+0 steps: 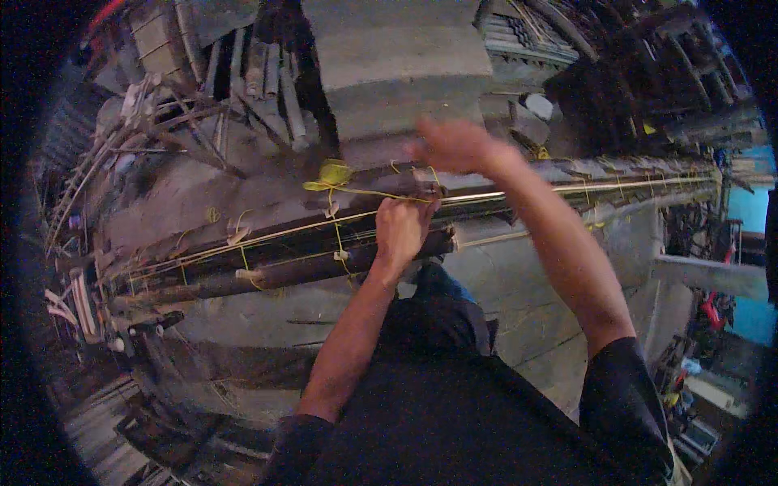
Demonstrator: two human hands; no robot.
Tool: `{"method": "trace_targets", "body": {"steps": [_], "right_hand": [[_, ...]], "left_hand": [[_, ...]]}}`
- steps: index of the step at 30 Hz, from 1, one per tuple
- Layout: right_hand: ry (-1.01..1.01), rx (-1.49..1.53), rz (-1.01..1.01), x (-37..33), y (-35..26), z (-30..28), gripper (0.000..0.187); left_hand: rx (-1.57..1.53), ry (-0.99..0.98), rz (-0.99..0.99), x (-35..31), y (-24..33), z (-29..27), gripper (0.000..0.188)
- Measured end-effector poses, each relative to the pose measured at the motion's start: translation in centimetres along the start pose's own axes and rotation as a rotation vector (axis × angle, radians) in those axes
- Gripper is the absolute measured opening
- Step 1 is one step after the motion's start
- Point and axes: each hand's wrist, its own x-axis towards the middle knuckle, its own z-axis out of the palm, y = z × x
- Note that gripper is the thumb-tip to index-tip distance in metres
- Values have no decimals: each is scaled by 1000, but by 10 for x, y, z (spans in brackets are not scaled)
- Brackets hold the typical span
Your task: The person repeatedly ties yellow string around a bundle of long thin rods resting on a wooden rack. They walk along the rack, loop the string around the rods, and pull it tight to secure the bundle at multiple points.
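Note:
My left hand [403, 228] is closed at the long bars in the middle, with a yellow cord [381, 193] running to its fingertips. That cord leads left to a loose yellow bundle [332, 174] resting on the far dark pole [275, 188]. Above and beyond the bars, my right hand [463, 147] is raised and smeared by motion; whether it holds anything is hidden by the blur. Thin shiny rods [478, 197] stretch lengthwise between the far pole and a near dark pole [304, 266]. Short yellow ties cross the frame at intervals.
Sticks and boards [271, 77] lean in a pile at the far left. A grey slatted piece [531, 36] and a white round object [537, 105] lie at the far right. Concrete floor [397, 49] surrounds the frame. A pale beam [713, 275] juts in at the right.

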Motion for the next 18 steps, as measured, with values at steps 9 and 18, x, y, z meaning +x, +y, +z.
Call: {"method": "trace_targets", "body": {"steps": [9, 18], "right_hand": [[90, 642, -221, -125, -45, 168, 14], [103, 296, -226, -109, -26, 192, 16]], "left_hand": [[105, -200, -112, -11, 6, -7, 18], [-790, -521, -764, 119, -33, 29, 31]]}}
